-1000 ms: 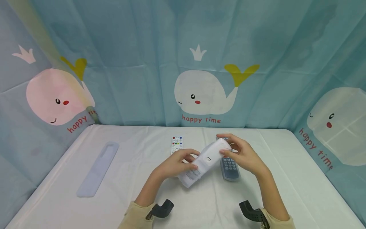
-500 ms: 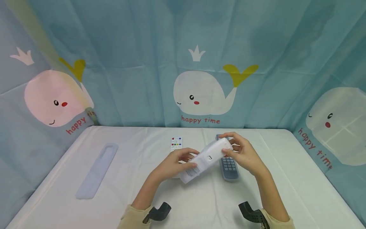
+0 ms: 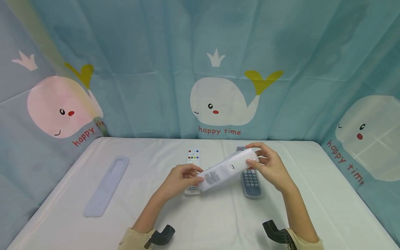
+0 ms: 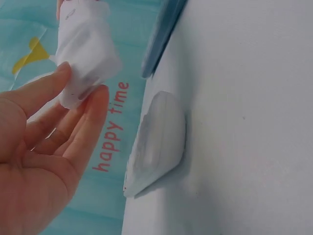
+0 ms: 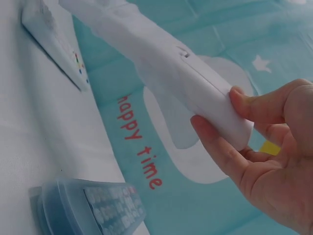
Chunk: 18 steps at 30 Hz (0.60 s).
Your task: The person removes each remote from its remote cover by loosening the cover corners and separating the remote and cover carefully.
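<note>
Thumb and fingers of the left hand (image 3: 178, 180) pinch the lower end of a pale handset (image 3: 229, 170), while the right hand (image 3: 270, 170) grips its upper end, thumb on one side and fingers on the other. It hangs slantwise between them, clear of the white table (image 3: 215, 222), and the side turned to the head camera bears a grey label and a small notch. Beneath and behind the left hand a white remote (image 3: 193, 156) with coloured buttons lies on the cloth, partly covered by the fingers; a blue-grey remote (image 3: 252, 187) lies under the right hand, likewise partly hidden. Well apart to the left rests a flat, translucent strip (image 3: 106, 187). Beige sleeves (image 3: 136, 239) carry black wrist mounts (image 3: 163, 236). Beyond the table hangs a blue-green curtain (image 3: 150, 104) printed with whales and "happy time".
</note>
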Tool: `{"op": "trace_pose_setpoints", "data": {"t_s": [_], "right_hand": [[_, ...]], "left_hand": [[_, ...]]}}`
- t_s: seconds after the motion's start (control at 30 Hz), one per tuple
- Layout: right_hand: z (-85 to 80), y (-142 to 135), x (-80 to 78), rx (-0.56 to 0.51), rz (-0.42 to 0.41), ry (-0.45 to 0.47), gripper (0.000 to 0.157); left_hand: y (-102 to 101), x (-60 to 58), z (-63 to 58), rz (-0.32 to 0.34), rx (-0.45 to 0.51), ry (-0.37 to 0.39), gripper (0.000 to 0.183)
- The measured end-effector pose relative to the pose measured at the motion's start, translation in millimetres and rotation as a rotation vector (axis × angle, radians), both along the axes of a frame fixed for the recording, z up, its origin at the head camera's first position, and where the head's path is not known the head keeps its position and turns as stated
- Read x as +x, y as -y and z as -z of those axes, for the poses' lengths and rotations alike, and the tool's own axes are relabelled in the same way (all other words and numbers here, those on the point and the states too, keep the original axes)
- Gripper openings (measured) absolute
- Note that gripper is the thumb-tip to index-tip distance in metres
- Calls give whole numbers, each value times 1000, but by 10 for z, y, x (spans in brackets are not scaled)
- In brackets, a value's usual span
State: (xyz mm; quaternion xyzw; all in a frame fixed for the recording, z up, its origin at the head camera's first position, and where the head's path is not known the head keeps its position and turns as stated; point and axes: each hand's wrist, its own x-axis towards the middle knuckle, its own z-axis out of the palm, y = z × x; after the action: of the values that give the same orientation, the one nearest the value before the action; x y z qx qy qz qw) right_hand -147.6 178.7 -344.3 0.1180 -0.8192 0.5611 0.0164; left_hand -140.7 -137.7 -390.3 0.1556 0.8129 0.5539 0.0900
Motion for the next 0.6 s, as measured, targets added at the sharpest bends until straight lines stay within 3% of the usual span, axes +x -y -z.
{"op": "trace_pose_setpoints", "data": {"t_s": [0.27,0.6], "right_hand": [[34,8,-25,-32,-12,12,46],[39,6,-31,-57,-26,20,46]], "left_hand": [[39,22,61,-36,90,53,27],[83,31,70,20,160,96,22]]}}
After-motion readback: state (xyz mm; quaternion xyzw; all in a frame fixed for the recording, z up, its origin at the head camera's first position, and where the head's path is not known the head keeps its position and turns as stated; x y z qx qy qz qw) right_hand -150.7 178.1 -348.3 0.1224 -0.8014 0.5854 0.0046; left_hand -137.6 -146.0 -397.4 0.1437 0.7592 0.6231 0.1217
